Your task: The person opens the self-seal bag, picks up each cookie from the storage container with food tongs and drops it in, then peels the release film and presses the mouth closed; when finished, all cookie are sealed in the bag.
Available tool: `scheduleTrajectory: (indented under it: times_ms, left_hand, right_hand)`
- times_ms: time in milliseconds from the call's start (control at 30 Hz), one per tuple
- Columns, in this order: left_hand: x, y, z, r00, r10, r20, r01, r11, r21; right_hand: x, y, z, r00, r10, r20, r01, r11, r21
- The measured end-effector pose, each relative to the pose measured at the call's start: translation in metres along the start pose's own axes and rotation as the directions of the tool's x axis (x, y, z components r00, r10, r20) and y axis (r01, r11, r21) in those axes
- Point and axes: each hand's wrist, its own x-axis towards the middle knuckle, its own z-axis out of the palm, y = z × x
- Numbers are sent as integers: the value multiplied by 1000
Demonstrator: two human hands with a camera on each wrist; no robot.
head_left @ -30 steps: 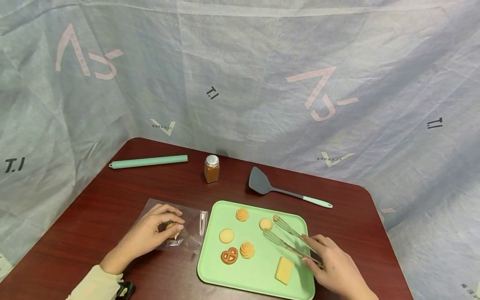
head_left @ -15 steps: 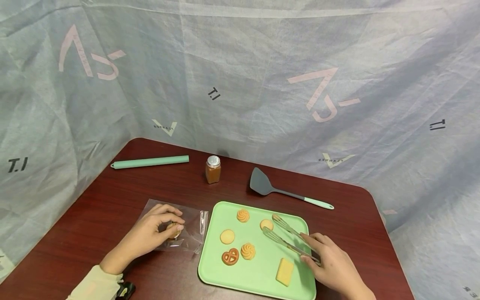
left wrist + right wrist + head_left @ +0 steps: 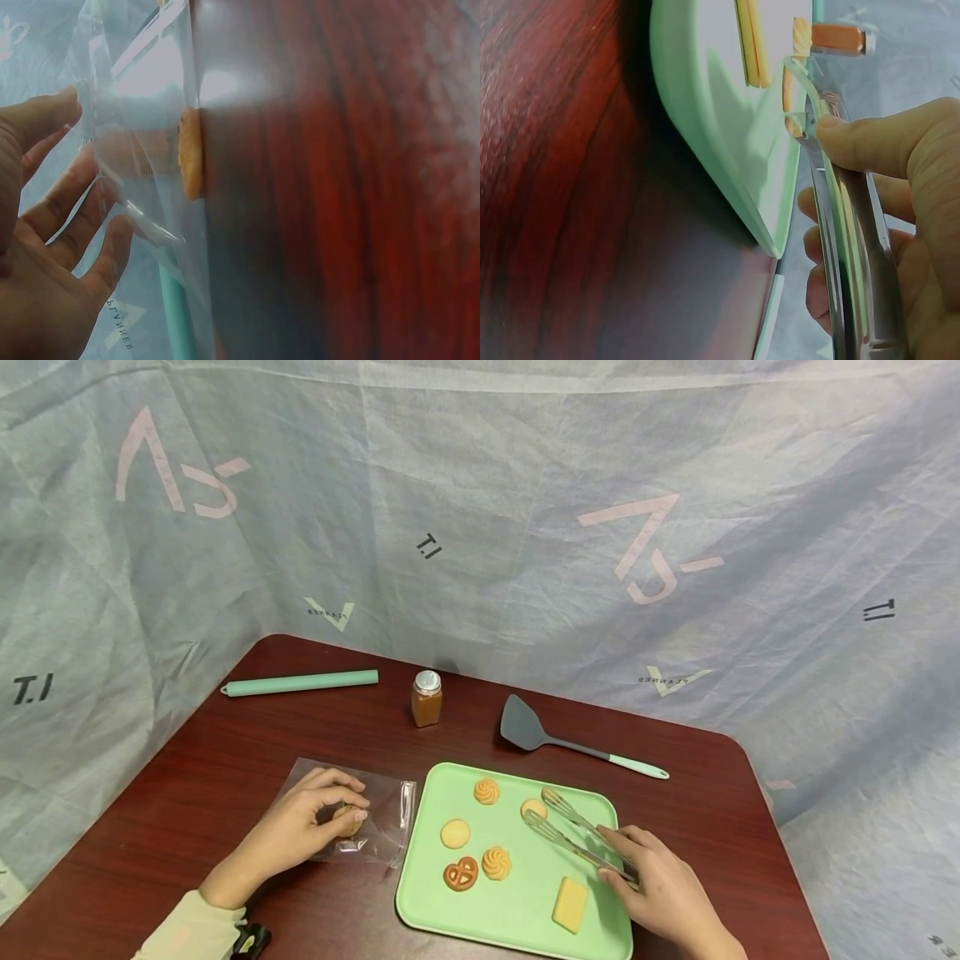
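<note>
My left hand point(image 3: 315, 810) pinches the upper film of a clear plastic bag point(image 3: 384, 827) lying left of the tray. A brown cookie point(image 3: 191, 154) is inside the bag, low against the table and partly hidden by the fingers in the head view. With my right hand point(image 3: 663, 885) I grip metal tongs point(image 3: 577, 852) whose whisk-like ends are apart. These ends reach over the green tray point(image 3: 465, 914), one on each side of a round pale cookie point(image 3: 533, 811). That cookie rests on the tray.
Also on the tray are two swirl cookies point(image 3: 497, 863), another round cookie point(image 3: 454, 833), a pretzel point(image 3: 461, 873) and a rectangular biscuit point(image 3: 570, 904). Behind stand a spice jar point(image 3: 427, 700), a grey spatula point(image 3: 525, 727) and a green rod point(image 3: 303, 682). A cloth curtain point(image 3: 480, 510) borders the table.
The tong ends have shifted slightly left and away from me, closer about the round cookie. My left hand keeps its place at the bag.
</note>
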Motion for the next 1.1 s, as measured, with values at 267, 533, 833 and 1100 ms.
scheduleTrajectory:
  times_ms: [267,533,833,1100]
  left_hand:
    - [0,0,0,1000,6,-10,-6,1000,5]
    - [0,-1,0,1000,-7,-2,7,1000,9]
    - [-1,0,0,1000,14,-16,-14,1000,22]
    - [0,1,-1,1000,-3,-3,3,1000,15]
  right_hand:
    - [1,-1,1,1000,-1,2,1,1000,-4]
    - [1,-2,2,1000,-3,-7,3,1000,-14]
    - [1,-3,1,1000,3,-4,-3,1000,-18]
    - [0,-5,0,1000,-17,-26,16,1000,-16]
